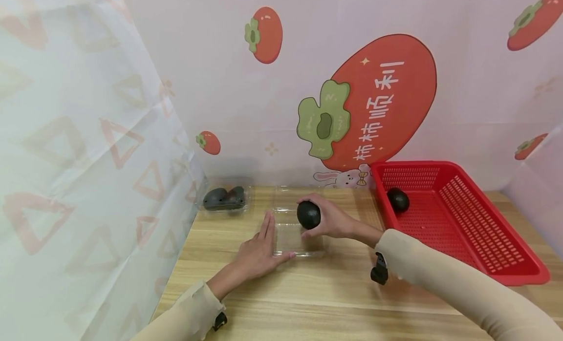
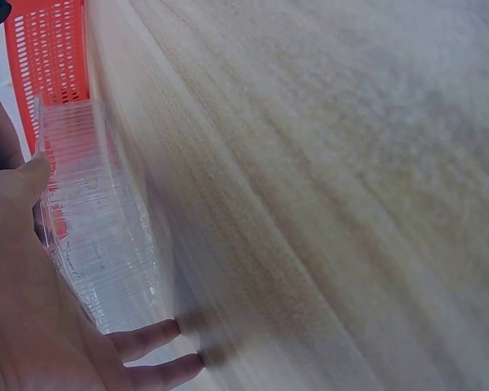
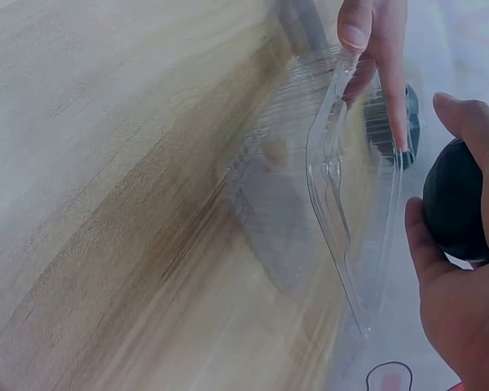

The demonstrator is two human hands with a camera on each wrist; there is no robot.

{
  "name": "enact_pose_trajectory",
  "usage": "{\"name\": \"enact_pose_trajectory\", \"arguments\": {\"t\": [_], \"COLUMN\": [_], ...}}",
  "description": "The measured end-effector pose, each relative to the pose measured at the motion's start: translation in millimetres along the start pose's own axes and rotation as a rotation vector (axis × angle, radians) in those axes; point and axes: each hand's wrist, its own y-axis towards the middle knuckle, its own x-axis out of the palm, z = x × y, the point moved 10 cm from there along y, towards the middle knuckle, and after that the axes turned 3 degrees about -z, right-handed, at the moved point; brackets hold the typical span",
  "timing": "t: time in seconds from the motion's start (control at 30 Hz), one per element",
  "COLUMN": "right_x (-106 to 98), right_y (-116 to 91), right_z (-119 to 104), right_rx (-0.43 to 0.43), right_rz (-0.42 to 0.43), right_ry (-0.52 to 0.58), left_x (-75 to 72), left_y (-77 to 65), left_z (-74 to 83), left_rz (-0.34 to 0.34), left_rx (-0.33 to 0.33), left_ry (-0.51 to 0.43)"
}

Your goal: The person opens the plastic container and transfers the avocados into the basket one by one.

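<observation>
In my right hand (image 1: 333, 220) I grip a dark, egg-shaped avocado (image 1: 309, 215) between thumb and fingers. It is above a clear plastic clamshell box (image 1: 295, 253) on the table, whose lid (image 1: 290, 198) is folded back toward the wall. My left hand (image 1: 257, 255) lies against the left side of this box, fingers straight. Its thumb reaches along the front rim. From the right wrist view, the held avocado (image 3: 456, 204) appears beside the box's thin upright wall (image 3: 330, 179).
At the back left sits another clear box (image 1: 225, 205) holding dark avocados. A red perforated basket (image 1: 462, 219) stands on the right, with one avocado (image 1: 398, 200) near its left wall. Patterned sheets rise behind and left of the wooden table (image 1: 281, 302).
</observation>
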Motion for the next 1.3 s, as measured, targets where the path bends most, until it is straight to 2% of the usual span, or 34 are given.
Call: {"name": "enact_pose_trajectory", "arguments": {"t": [0.37,0.83,1.3], "right_x": [-11,-38,-67], "right_y": [-5,-20,-31], "right_z": [-4,-9,3], "right_rx": [-0.014,-0.024,-0.007], "right_rz": [0.018,0.058,0.097], "right_ry": [0.015,-0.022,-0.089], "left_x": [2.6,0.9,0.2], "left_y": [0.3,0.4,-0.2], "left_z": [-3.2,-1.4,-0.1], "left_rz": [-0.006,0.003,0.006], "left_rx": [-0.007,-0.006,-0.004], "left_ry": [-0.009,-0.009,-0.006]}}
